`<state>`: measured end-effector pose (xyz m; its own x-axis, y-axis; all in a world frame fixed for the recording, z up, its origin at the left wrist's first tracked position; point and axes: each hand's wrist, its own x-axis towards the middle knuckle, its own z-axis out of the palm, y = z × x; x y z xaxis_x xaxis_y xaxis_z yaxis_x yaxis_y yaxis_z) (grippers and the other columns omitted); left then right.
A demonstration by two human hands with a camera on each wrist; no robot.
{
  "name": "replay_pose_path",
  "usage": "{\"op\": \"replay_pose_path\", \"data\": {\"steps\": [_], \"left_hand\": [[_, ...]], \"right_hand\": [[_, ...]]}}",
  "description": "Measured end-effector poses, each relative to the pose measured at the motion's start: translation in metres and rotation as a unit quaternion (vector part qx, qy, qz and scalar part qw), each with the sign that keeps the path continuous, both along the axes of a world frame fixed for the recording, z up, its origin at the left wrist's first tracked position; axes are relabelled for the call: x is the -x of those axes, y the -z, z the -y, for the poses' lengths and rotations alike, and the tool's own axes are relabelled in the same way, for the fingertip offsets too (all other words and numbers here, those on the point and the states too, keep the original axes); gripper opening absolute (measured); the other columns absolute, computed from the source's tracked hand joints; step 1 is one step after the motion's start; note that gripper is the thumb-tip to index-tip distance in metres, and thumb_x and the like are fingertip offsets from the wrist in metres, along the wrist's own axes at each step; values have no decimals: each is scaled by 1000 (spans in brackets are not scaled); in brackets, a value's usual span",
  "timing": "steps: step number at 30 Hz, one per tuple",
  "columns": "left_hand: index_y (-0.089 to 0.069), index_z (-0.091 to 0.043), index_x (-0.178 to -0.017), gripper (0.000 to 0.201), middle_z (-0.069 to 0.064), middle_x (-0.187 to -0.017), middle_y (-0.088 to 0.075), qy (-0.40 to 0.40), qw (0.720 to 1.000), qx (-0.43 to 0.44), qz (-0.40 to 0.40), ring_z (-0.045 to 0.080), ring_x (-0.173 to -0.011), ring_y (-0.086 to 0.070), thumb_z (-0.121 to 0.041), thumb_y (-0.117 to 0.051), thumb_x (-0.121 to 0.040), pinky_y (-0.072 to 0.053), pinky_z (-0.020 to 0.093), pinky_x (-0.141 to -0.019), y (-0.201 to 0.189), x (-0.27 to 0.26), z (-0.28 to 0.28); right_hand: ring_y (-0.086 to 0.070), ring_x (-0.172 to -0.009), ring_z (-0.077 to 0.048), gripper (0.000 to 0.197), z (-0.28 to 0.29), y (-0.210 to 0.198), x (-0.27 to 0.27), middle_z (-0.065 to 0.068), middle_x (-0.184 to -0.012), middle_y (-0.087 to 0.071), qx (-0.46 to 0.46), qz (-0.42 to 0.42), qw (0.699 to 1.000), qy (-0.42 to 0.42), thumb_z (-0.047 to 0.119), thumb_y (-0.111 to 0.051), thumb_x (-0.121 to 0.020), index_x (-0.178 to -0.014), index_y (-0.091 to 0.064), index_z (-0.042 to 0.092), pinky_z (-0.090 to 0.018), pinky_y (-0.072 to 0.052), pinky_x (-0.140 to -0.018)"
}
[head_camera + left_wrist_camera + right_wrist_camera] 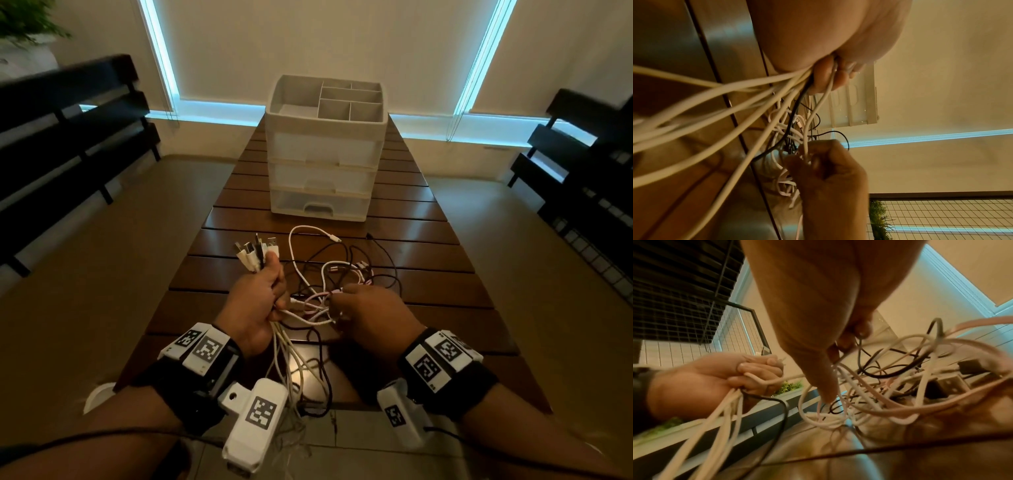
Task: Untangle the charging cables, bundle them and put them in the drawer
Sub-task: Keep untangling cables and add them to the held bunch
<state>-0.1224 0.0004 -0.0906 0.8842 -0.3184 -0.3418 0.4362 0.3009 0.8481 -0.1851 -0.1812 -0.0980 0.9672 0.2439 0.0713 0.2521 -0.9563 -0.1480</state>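
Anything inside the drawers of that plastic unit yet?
The drawer unit stands closed; through its frosted fronts nothing can be made out. Its top tray compartments look empty. All cables lie on the table or in the left hand.

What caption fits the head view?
Left hand grips gathered cable ends; right hand picks at the tangle before the closed drawer unit.

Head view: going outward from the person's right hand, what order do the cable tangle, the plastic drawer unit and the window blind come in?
From the right hand:
1. Cable tangle, on the table at its fingertips.
2. Drawer unit, farther up the table, drawers closed.
3. Window blind, on the wall behind the unit.
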Motion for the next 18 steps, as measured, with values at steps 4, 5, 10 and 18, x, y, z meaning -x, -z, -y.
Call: {"op": "replay_pose_path", "data": {"steps": [4, 5, 10, 18], "left_hand": [[-46, -18, -73, 37, -7, -46, -30, 30, 999, -17, -3, 5, -36, -29, -41, -42, -101, -19, 15, -30, -6, 5, -2], [-46, -18, -73, 37, -7, -46, -30, 31, 999, -28, -2, 5, -36, -29, -41, -42, -101, -19, 15, -30, -7, 6, -3], [-47, -19, -73, 36, -7, -46, -32, 5, 997, -72, -8, 5, -36, -30, -42, -43, -100, -19, 16, -29, -7, 3, -8], [-48, -20, -72, 38, -8, -46, -32, 12, 998, -60, 2, 6, -37, -28, -46, -43, -99, -18, 17, -32, -8, 8, -1]], "right_hand": [[-60, -90, -15, 19, 16, -1, -6, 3, -106, -62, -7, 8, 992, 122, 34, -50, -95, -111, -59, 27, -27, -49, -77], [-60, -90, -15, 20, 22, -2, -7, 3, -107, -62, -16, 23, 987, 155, 32, -49, -96, -113, -59, 27, -26, -48, -76], [-52, -107, -12, 54, 28, -5, -9, 3, -124, -52, -155, -8, 974, 164, 25, -63, -89, -140, -44, 31, -24, -44, -91], [-44, -105, 4, 41, -2, -11, -3, 14, -133, -46, -174, -115, 976, -58, 25, -65, -89, -128, -56, 31, -16, -45, -89]]}}
